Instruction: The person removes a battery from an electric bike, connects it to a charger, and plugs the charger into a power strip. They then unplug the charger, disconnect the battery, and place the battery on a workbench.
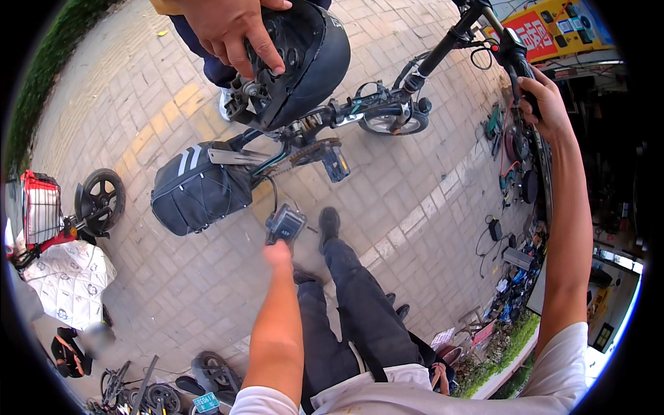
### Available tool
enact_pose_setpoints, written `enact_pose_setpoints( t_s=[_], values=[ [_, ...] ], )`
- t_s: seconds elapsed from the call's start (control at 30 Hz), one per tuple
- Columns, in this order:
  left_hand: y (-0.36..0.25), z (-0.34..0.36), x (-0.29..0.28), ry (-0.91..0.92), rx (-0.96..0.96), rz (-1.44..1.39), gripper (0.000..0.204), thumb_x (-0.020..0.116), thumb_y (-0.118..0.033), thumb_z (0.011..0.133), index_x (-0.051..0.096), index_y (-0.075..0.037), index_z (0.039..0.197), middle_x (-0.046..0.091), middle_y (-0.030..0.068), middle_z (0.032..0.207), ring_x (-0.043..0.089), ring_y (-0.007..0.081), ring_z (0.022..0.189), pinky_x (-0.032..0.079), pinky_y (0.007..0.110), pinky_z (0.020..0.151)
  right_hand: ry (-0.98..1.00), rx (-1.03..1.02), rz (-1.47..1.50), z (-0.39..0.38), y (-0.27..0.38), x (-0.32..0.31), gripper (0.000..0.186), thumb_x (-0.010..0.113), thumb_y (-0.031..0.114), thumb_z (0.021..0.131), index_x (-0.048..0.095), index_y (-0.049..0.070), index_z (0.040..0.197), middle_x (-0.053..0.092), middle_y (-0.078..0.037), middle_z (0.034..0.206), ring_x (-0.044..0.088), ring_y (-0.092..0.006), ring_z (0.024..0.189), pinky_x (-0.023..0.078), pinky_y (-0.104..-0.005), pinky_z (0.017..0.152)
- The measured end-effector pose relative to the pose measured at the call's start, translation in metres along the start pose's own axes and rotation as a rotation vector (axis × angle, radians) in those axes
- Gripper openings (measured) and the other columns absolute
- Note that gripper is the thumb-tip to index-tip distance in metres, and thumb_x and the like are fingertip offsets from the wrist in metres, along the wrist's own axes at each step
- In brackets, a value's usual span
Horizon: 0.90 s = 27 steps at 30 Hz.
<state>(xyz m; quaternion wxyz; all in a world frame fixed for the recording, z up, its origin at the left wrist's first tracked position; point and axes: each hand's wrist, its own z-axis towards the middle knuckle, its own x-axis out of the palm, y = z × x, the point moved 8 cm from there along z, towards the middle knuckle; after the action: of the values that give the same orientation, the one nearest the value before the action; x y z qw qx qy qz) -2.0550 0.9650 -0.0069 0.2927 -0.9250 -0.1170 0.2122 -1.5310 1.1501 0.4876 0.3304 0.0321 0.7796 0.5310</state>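
My right hand (550, 104) is closed around the handlebar grip (522, 69) of a folding bike with a black rear bag (200, 187). Low beside the bike, my left hand (278, 253) is closed on a dark box-shaped device (286, 225). From that device a thin black hose or cable (274, 190) curves up toward the bike's rear. A co-worker's hand (232, 31) rests on the tilted black saddle (315, 69), whose underside shows. Pedal (337, 164) and chain sit between the saddle and my feet.
To the left stands a red bike with a basket (40, 207) and a white patterned cover (72, 280). Parked two-wheelers (214, 373) line the lower left. Along the right lie tools, cables and parts (515, 283). Grey paving (387, 187) runs underfoot.
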Motion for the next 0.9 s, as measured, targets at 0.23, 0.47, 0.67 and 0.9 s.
enact_pose_setpoints(
  t_s=[0.23, 0.47, 0.67, 0.9],
  values=[
    [-0.001, -0.003, -0.006, -0.075, -0.001, -0.048, 0.03, 0.053, 0.0, 0.073, 0.063, 0.003, 0.102, 0.064, 0.0081, 0.086, 0.059, 0.0176, 0.066, 0.047, 0.032, 0.061, 0.014, -0.019, -0.025, 0.001, -0.003, -0.003, 0.017, 0.058, 0.011, 0.088, 0.053, 0.002, 0.102, 0.05, -0.001, 0.072, 0.044, -0.0046, 0.045, 0.028, -0.0187, 0.033],
    [-0.024, -0.02, -0.028, -0.036, 0.067, -0.004, 0.047, 0.062, -0.011, 0.083, 0.051, 0.005, 0.126, 0.055, 0.0169, 0.121, 0.057, 0.0255, 0.105, 0.045, 0.034, 0.091, 0.071, -0.041, -0.045, 0.006, -0.002, -0.002, 0.017, 0.057, 0.011, 0.089, 0.053, 0.003, 0.103, 0.052, -0.001, 0.075, 0.044, -0.0025, 0.048, 0.028, -0.0168, 0.034],
    [-0.25, -0.279, 0.001, 0.827, 1.004, 0.185, 0.03, 0.059, -0.005, 0.083, 0.064, 0.005, 0.111, 0.063, 0.0184, 0.116, 0.061, 0.0291, 0.107, 0.046, 0.037, 0.095, 0.106, -0.078, -0.119, 0.012, -0.009, -0.019, 0.019, 0.058, 0.014, 0.09, 0.054, 0.002, 0.104, 0.054, 0.0, 0.079, 0.046, -0.0018, 0.053, 0.031, -0.0154, 0.036],
    [-0.327, -0.43, -0.058, 0.903, 1.445, -0.333, 0.021, 0.055, -0.019, 0.087, 0.063, -0.008, 0.103, 0.065, 0.0134, 0.106, 0.063, 0.0274, 0.095, 0.051, 0.044, 0.083, 0.023, -0.022, 0.086, 0.017, -0.031, -0.05, 0.046, 0.049, 0.036, 0.098, 0.05, 0.002, 0.129, 0.064, -0.008, 0.11, 0.057, -0.0058, 0.071, 0.047, -0.016, 0.054]
  ],
)
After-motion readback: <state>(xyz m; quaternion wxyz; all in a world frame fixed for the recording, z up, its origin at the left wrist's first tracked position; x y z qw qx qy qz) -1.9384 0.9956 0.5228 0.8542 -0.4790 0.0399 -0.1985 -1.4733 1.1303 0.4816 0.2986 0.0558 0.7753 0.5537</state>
